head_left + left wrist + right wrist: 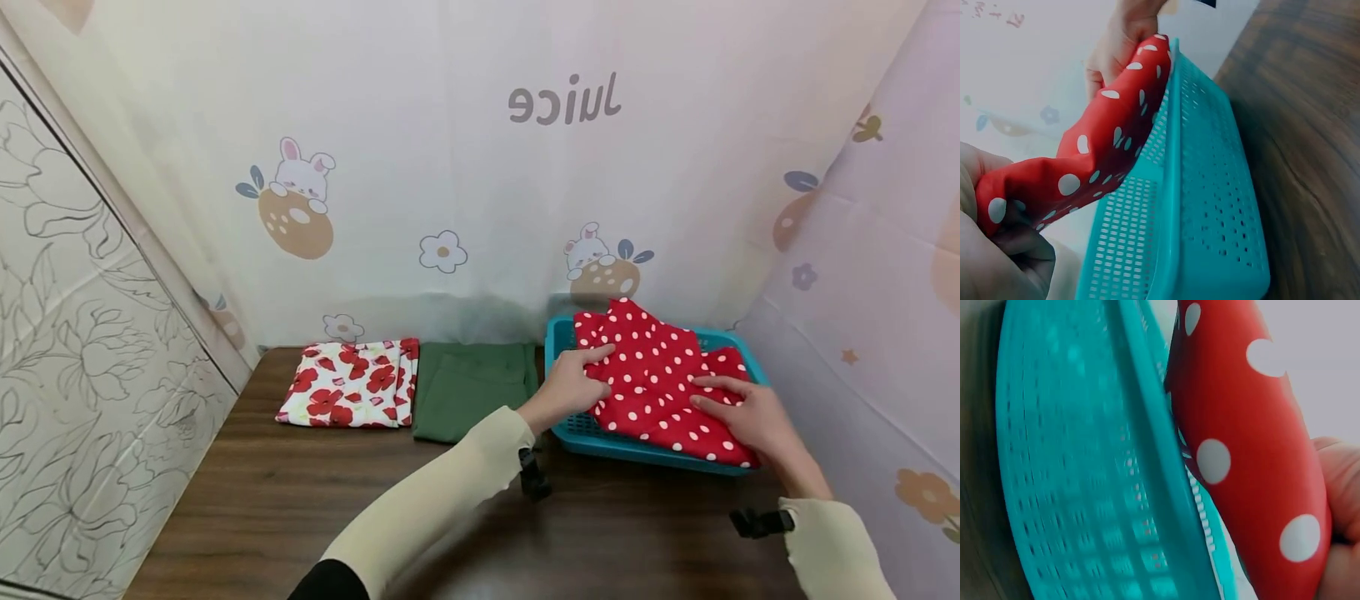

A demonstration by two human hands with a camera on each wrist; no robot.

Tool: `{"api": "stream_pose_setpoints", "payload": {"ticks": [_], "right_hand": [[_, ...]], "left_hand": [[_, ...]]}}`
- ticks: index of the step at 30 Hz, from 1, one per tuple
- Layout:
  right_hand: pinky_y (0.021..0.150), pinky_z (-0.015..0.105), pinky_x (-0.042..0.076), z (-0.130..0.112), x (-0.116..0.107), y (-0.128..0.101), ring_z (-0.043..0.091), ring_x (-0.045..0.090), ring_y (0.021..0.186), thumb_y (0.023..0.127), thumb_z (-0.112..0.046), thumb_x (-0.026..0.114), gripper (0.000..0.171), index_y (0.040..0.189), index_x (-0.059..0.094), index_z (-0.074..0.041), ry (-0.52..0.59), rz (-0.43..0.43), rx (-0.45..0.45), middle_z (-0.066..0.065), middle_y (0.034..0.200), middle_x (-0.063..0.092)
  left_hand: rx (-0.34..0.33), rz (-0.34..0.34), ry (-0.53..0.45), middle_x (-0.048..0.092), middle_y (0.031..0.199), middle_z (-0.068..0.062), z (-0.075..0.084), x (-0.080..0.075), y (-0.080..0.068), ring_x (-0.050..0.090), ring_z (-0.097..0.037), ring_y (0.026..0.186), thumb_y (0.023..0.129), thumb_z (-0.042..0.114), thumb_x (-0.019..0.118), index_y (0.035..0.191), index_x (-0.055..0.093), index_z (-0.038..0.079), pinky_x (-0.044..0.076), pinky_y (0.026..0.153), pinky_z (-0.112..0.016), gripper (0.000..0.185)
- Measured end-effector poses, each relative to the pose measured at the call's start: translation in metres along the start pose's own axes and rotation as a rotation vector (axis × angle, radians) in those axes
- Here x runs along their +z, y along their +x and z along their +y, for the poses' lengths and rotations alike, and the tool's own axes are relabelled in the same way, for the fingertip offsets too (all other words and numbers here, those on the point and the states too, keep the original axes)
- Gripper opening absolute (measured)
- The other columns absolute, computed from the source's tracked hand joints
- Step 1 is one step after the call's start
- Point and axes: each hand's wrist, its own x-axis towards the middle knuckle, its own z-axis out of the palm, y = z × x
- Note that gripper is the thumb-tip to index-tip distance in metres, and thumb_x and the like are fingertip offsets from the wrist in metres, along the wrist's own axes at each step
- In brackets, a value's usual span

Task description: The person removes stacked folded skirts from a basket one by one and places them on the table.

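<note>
1. Dark wood-grain desk [300, 500], lit softly and evenly.
2. Behind the desk, pale curtain [480, 167] printed with rabbits, flowers and mirrored "Juice" lettering.
3. Left of the desk, cream panel [67, 375] with line-drawn flowers.
4. Right of the desk, lilac cloth [885, 317] with flower prints.

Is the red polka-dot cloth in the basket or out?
In: red polka-dot cloth lies over the teal plastic basket, spilling past its front rim.

The red dotted cloth [660, 379] hides the basket's [558, 333] inside; the right-wrist view is blurred.
</note>
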Motion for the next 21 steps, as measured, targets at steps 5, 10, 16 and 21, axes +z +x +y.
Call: {"api": "stream_pose_setpoints", "payload": {"ticks": [5, 10, 16, 21], "right_hand": [[0.067, 0.033, 0.062, -0.019, 0.019, -0.015, 0.053, 0.042, 0.123, 0.091, -0.045, 0.076, 0.079, 0.152, 0.047, -0.005, 0.061, 0.082, -0.002, 0.036, 0.149, 0.035], [0.070, 0.040, 0.063, -0.046, 0.037, -0.027, 0.054, 0.039, 0.130, 0.090, -0.039, 0.079, 0.074, 0.152, 0.050, -0.009, 0.103, 0.157, -0.040, 0.032, 0.151, 0.038], [0.078, 0.047, 0.063, -0.083, 0.065, -0.038, 0.048, 0.047, 0.130, 0.091, -0.036, 0.079, 0.068, 0.150, 0.053, -0.014, 0.174, 0.196, -0.102, 0.026, 0.150, 0.045], [0.082, 0.045, 0.063, -0.105, 0.092, -0.050, 0.041, 0.049, 0.131, 0.091, -0.032, 0.079, 0.064, 0.149, 0.055, -0.017, 0.248, 0.136, -0.140, 0.020, 0.149, 0.048]], "left_hand": [[0.050, -0.017, -0.003, 0.056, 0.138, 0.001, -0.008, -0.022, -0.020, 0.053, -0.009, 0.115, 0.085, 0.009, 0.079, 0.149, 0.055, 0.037, 0.060, 0.071, -0.028, 0.074], [0.126, -0.002, -0.043, 0.057, 0.138, 0.000, -0.024, -0.044, -0.042, 0.056, -0.010, 0.116, 0.087, 0.009, 0.075, 0.150, 0.053, 0.038, 0.061, 0.076, -0.028, 0.072], [0.269, 0.079, -0.034, 0.055, 0.144, -0.003, -0.052, -0.071, -0.072, 0.055, -0.019, 0.127, 0.089, 0.007, 0.069, 0.152, 0.051, 0.035, 0.061, 0.081, -0.029, 0.071], [0.328, 0.129, -0.032, 0.052, 0.148, -0.004, -0.081, -0.093, -0.107, 0.052, -0.024, 0.130, 0.089, 0.005, 0.067, 0.154, 0.049, 0.032, 0.059, 0.088, -0.029, 0.073]]}}
